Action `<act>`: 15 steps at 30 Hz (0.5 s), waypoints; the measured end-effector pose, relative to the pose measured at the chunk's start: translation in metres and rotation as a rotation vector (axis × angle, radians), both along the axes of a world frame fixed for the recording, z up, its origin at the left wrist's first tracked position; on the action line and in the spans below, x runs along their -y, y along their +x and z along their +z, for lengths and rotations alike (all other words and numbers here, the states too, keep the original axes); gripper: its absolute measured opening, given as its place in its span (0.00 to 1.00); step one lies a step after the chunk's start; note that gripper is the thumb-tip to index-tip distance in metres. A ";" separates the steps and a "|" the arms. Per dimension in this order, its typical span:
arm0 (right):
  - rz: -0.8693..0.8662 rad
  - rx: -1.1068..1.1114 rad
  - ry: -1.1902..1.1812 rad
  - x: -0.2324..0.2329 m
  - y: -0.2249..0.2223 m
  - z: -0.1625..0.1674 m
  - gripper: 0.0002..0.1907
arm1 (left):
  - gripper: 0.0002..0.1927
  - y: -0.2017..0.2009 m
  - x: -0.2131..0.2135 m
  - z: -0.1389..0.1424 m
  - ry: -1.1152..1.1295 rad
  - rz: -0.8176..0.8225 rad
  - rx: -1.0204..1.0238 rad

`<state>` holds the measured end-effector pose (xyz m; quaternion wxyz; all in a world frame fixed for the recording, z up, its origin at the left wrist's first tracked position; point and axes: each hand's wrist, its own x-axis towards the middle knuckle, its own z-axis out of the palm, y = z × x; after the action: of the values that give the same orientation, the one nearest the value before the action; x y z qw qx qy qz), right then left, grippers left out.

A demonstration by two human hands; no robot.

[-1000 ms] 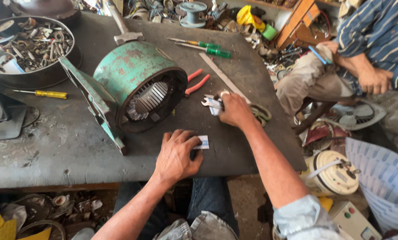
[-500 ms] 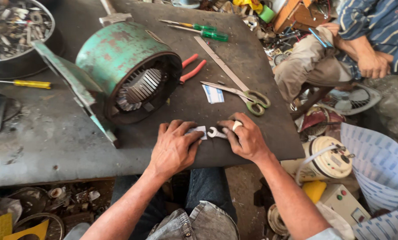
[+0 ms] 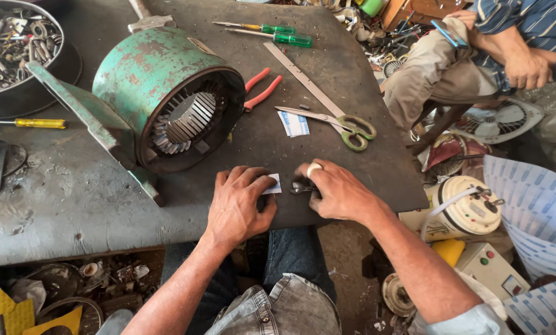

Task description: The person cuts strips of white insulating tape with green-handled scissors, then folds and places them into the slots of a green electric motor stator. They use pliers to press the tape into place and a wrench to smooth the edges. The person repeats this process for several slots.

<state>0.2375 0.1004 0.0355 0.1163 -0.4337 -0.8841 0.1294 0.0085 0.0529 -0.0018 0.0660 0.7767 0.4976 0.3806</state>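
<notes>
Two hands working a paper slip at the near edge of a dark workbench (image 3: 91, 205).

A green motor housing (image 3: 166, 93) is lying on its side behind them, scissors (image 3: 337, 124) and red pliers (image 3: 259, 87) beyond. The left hand (image 3: 237, 208) is pressing flat, fingers spread, on a small white paper slip (image 3: 273, 184). Just beside it, the right hand (image 3: 337, 192) is pinching narrowly around a small dark metal piece (image 3: 298, 186) touching the slip's edge.

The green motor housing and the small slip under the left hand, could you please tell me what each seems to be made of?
The green motor housing looks like cast metal under worn green paint: rust shows through chipped patches, and bare metal laminations line its bore. The small slip under the left hand looks like thin white paper or card, flat and matte; which one is unclear.
</notes>
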 end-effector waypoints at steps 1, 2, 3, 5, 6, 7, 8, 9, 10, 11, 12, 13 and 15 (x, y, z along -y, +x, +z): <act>-0.016 0.017 0.002 0.001 0.003 0.000 0.24 | 0.14 0.000 0.000 0.000 0.017 -0.010 -0.001; -0.030 0.035 0.005 0.002 0.005 0.000 0.22 | 0.13 -0.001 -0.001 0.000 0.019 -0.014 0.000; -0.022 0.050 0.046 0.002 0.007 0.000 0.24 | 0.13 -0.001 -0.001 -0.001 0.016 -0.018 0.002; -0.012 0.079 0.127 0.002 0.011 0.001 0.28 | 0.13 -0.001 -0.002 -0.001 0.014 -0.028 -0.004; -0.023 0.082 0.074 0.001 0.011 0.001 0.27 | 0.12 -0.001 -0.002 -0.001 0.017 -0.030 -0.015; -0.036 0.084 0.019 0.000 0.012 0.001 0.26 | 0.12 -0.001 -0.003 -0.001 0.017 -0.035 -0.026; -0.052 0.086 -0.038 -0.001 0.012 0.001 0.26 | 0.12 0.000 -0.003 -0.001 0.018 -0.034 -0.043; -0.009 0.044 0.004 -0.003 0.012 0.001 0.25 | 0.12 0.001 -0.003 0.000 0.024 -0.032 -0.059; 0.035 0.003 0.051 -0.006 0.011 0.002 0.24 | 0.12 0.001 -0.003 0.000 0.034 -0.029 -0.075; 0.080 -0.038 0.097 -0.009 0.011 0.003 0.23 | 0.13 0.002 -0.003 0.001 0.027 -0.034 -0.097; 0.036 -0.029 0.036 -0.012 0.009 0.004 0.23 | 0.14 0.002 -0.002 0.002 0.019 -0.038 -0.119; -0.008 -0.019 -0.028 -0.014 0.007 0.004 0.23 | 0.16 0.003 0.000 0.003 0.007 -0.042 -0.140; -0.028 -0.061 -0.105 -0.019 0.000 0.002 0.21 | 0.23 0.002 0.005 0.004 -0.025 -0.067 -0.170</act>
<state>0.2373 0.1194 0.0377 0.1220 -0.4474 -0.8660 0.1871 0.0104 0.0474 0.0024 0.0459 0.8214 0.4799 0.3048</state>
